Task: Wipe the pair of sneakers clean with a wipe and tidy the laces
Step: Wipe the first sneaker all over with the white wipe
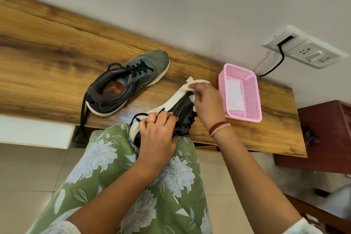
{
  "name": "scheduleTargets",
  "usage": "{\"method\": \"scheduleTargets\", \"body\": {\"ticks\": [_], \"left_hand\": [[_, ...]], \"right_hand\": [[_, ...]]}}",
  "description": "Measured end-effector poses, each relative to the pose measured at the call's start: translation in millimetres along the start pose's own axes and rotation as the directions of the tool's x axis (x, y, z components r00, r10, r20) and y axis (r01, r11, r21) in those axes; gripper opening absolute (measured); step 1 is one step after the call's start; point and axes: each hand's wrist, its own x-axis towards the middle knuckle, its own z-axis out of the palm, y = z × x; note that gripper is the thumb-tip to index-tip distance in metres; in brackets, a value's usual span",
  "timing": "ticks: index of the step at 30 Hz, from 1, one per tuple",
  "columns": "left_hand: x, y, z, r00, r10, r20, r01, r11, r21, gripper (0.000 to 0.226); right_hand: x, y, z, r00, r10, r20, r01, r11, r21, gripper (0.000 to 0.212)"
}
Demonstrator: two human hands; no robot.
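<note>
A green garment (117, 173) printed with large white flowers is worn over the lap, in the lower middle of the frame. A gold ring (151, 122) is worn on the left hand (157, 137). Red and cream bands (219, 129) are worn at the wrist of the right hand (208, 102). White sleeve cuffs (62, 227) are seen at the bottom corners.

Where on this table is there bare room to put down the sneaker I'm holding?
Most bare wood lies left of the standing sneaker, along the table. A smaller patch lies right of the pink basket. Crowded between the held sneaker and the basket.
</note>
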Motion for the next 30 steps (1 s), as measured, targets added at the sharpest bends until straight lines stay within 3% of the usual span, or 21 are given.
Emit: {"method": "scheduleTargets", "body": {"ticks": [3, 6, 8, 10, 11, 13, 14, 15, 17, 19, 22, 24, 30], "left_hand": [[0, -1, 1, 1.0, -0.026, -0.005, 0.026, 0.999, -0.039, 0.049], [0, -3, 2, 0.998, -0.059, -0.008, 0.059, 0.996, -0.071, 0.049], [-1, -3, 2, 0.998, -0.06, -0.006, 0.059, 0.996, -0.071, 0.048], [-2, -3, 1, 0.999, -0.05, -0.005, 0.05, 0.997, -0.059, 0.047], [-2, -3, 1, 0.999, -0.048, -0.007, 0.047, 0.997, -0.06, 0.046], [-2, -4, 1, 0.999, -0.047, -0.003, 0.046, 0.996, -0.074, 0.047], [-2, -4, 2, 0.999, -0.045, 0.0, 0.045, 0.996, -0.076, 0.047], [-2, -4, 2, 0.999, -0.041, 0.002, 0.041, 0.996, -0.075, 0.047], [-2, -4, 3, 0.999, -0.035, 0.002, 0.035, 0.997, -0.073, 0.047], [-3, -4, 4, 0.999, -0.032, 0.004, 0.032, 0.997, -0.065, 0.048], [-2, -4, 5, 0.999, -0.036, 0.002, 0.036, 0.997, -0.062, 0.049], [-1, -4, 5, 0.999, -0.034, -0.005, 0.034, 0.998, -0.062, 0.05], [-2, -5, 6, 0.999, -0.032, -0.011, 0.031, 0.997, -0.064, 0.05]], "right_hand": [[-15, -4, 14, 0.995, -0.083, 0.046, 0.088, 0.991, -0.101, 0.029], [-29, -9, 12, 0.978, -0.173, 0.115, 0.181, 0.982, -0.06, 0.029], [-33, -8, 3, 0.956, -0.198, 0.218, 0.187, 0.98, 0.068, 0.027], [-31, -10, -10, 0.921, -0.128, 0.369, -0.01, 0.937, 0.349, 0.027], [-28, -12, -17, 0.91, -0.068, 0.409, -0.159, 0.854, 0.496, 0.028], [-13, -8, -27, 0.94, 0.131, 0.315, -0.321, 0.657, 0.683, 0.026], [-2, -2, -31, 0.943, 0.253, 0.216, -0.33, 0.624, 0.708, 0.025], [10, 5, -34, 0.931, 0.352, 0.099, -0.324, 0.667, 0.671, 0.024], [34, 17, -37, 0.928, 0.363, -0.086, -0.294, 0.852, 0.434, 0.023], [49, 22, -30, 0.962, 0.261, -0.074, -0.249, 0.957, 0.147, 0.027], [48, 15, -11, 0.986, 0.152, 0.064, -0.142, 0.979, -0.145, 0.031], [40, 10, -1, 0.995, 0.086, 0.053, -0.073, 0.976, -0.207, 0.032], [19, -8, 8, 0.992, -0.097, 0.084, 0.111, 0.978, -0.178, 0.032]]}}
